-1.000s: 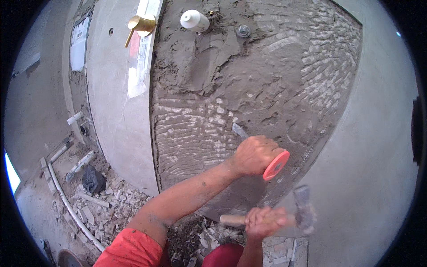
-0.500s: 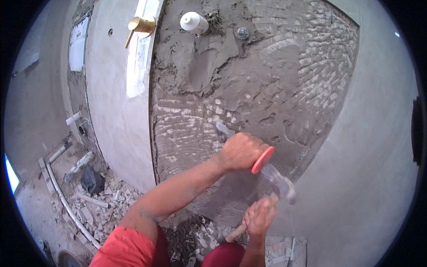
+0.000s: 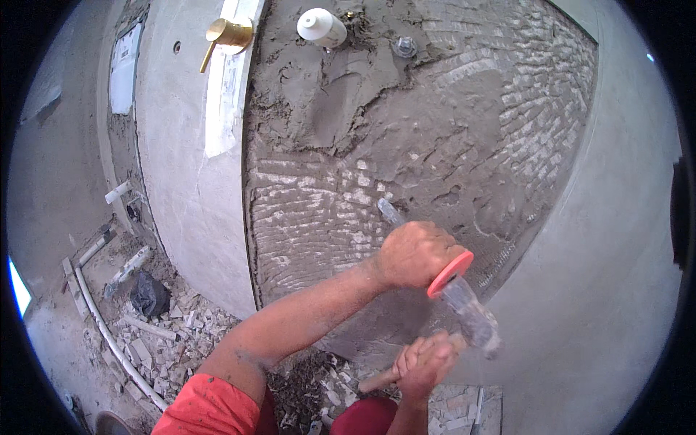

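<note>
My left hand (image 3: 419,255) is closed around a chisel (image 3: 392,212), just below its round orange-red guard (image 3: 450,274). The chisel's flat tip rests against the rough mortar wall (image 3: 428,163), at the edge of a ridged patch with pale exposed spots. Lower and to the right, my right hand (image 3: 428,362) grips the wooden handle of a hammer (image 3: 379,380). The blurred hammer head (image 3: 478,330) is at the chisel's butt end beyond the guard; I cannot tell whether they touch. My fingers hide the chisel's middle.
A brass valve handle (image 3: 228,35) juts out at the upper left, and a white capped pipe fitting (image 3: 321,27) stands out of the mortar. Smooth grey wall panels flank the rough area. Broken tile rubble (image 3: 185,341), white pipes (image 3: 109,330) and a black bag (image 3: 150,293) lie below left.
My left hand and the chisel have shifted right and slightly down, with the tip now farther right along the mortar. The hammer and my right hand have moved a little lower.
</note>
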